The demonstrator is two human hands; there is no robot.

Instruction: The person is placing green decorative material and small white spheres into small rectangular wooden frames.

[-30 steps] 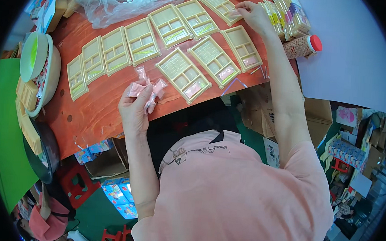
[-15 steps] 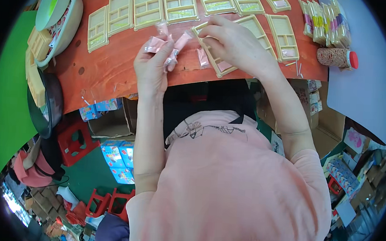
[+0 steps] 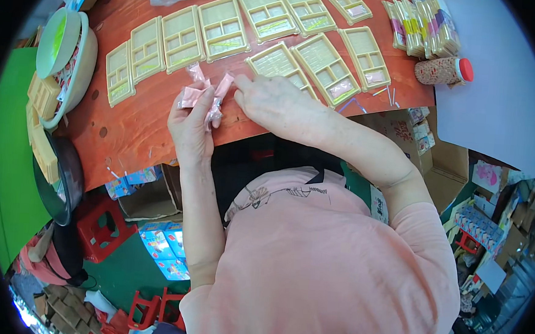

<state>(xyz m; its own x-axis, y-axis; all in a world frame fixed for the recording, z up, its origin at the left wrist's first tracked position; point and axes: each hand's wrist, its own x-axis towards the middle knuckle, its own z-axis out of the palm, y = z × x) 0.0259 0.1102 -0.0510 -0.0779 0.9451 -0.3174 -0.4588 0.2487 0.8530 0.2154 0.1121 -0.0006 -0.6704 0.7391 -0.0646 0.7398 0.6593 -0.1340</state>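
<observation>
My left hand (image 3: 193, 126) is closed around several small pink packets (image 3: 193, 96) in clear wrapping, their ends fanning out above the fingers. My right hand (image 3: 277, 103) is just right of them, palm down, with its fingers curled and fingertips beside one of the packets. What those fingertips hold, if anything, is hidden. Beyond the right hand lies a cream compartment tray (image 3: 280, 62), its near end covered by that hand. To its right, another tray (image 3: 320, 54) has a pink packet (image 3: 341, 89) in a near compartment, and a smaller tray (image 3: 363, 47) holds one too.
More cream trays (image 3: 184, 33) stand in a row along the red table (image 3: 154, 111). At the left are a white basin (image 3: 87, 64) and stacked trays (image 3: 45, 95). To the right lie wrapped stick bundles (image 3: 420, 29), a red-lidded jar (image 3: 439, 71) and loose sticks (image 3: 393, 96).
My right hand has moved left, from over a tray to beside the packets in my left hand. The view has shifted, so the table shows farther down and left.
</observation>
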